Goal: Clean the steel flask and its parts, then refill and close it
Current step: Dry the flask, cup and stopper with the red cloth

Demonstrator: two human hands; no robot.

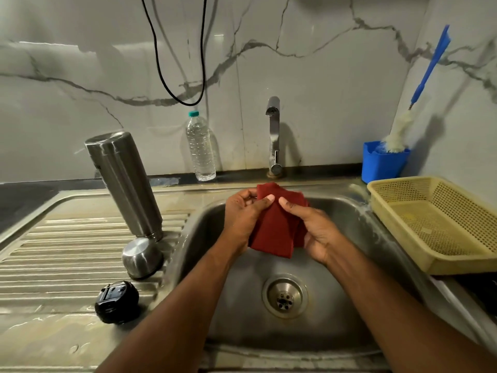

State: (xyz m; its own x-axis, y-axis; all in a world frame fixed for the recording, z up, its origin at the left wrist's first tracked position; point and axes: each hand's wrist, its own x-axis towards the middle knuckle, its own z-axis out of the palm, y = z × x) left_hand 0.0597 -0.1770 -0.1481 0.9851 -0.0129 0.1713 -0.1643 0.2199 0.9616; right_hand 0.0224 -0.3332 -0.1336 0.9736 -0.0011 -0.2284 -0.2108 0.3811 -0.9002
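Left fingers: we curl our left hand [242, 211] round the upper edge of the red cloth [277, 224], thumb pressed on top, over the sink basin [349, 238].
Right fingers: our right hand [314, 227] pinches the same cloth from the other side, thumb meeting the fabric just beside the left thumb; both hands are clamped on the cloth, neither on the flask.
Cloth: folded and hanging between our palms; whether it is wet we cannot tell.
Steel flask: the flask body [125, 184] stands mouth down on the ribbed drainboard [53, 251], well left of our hands, tilted in this wide view.
Steel cup cap: the steel cap [142, 258] sits dome up, touching or just beside the flask's mouth end.
Black stopper: the black inner lid [117, 305] lies nearer us on the drainboard, apart from the cap.
Risk, flask: we judge the tall inverted body tips easily; a careless left elbow or a wipe without steadying it could send it rolling along the ribs.
Risk, grip: wet steel in a loose cloth could slip into the basin and dent.
Risk, stopper: it rests near the basin's rim, so a nudge could drop it toward the drain [284, 296].
Refill: the plastic water bottle [201, 149] stands by the tap [273, 135], capped.
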